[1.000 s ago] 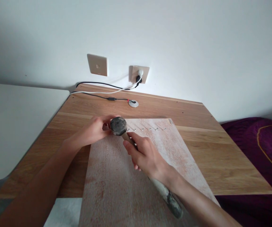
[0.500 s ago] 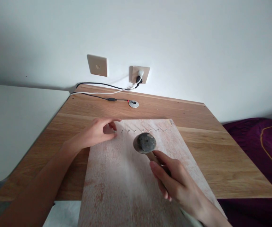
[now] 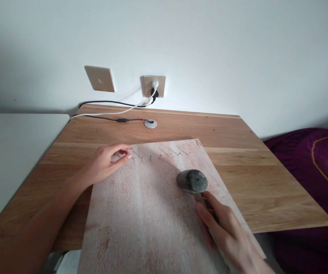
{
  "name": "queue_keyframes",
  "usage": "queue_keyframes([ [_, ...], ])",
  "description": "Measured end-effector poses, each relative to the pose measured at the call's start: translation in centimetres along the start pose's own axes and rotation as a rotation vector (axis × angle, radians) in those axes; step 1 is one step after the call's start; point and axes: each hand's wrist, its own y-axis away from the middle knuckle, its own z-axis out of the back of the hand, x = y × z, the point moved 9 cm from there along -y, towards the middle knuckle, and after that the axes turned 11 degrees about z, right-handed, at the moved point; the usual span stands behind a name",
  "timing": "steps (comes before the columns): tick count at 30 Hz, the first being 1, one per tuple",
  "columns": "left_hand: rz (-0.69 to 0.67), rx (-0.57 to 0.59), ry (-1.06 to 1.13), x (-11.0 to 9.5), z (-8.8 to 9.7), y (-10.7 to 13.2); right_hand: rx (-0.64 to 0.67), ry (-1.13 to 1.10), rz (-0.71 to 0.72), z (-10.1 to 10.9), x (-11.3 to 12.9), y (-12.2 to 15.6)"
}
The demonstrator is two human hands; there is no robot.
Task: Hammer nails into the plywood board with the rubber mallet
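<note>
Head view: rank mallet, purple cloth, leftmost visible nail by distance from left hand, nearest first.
1. Leftmost visible nail: just beside the left hand.
2. Mallet: farther right, held in the right hand.
3. Purple cloth: far right, past the desk.

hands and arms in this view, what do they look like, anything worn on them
The left hand and right hand are bare: no gloves, and no rings that I can make out. The left forearm is slim, with no sleeve or watch showing. The right arm is mostly out of frame; its visible part is uncovered too.
</note>
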Motion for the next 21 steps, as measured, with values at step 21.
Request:
queue_keyframes([
  [21, 0.015, 0.012, -0.055, 0.0, -0.1, -0.2, -0.135, 0.052, 0.100, 0.0, 0.9, 0.1],
])
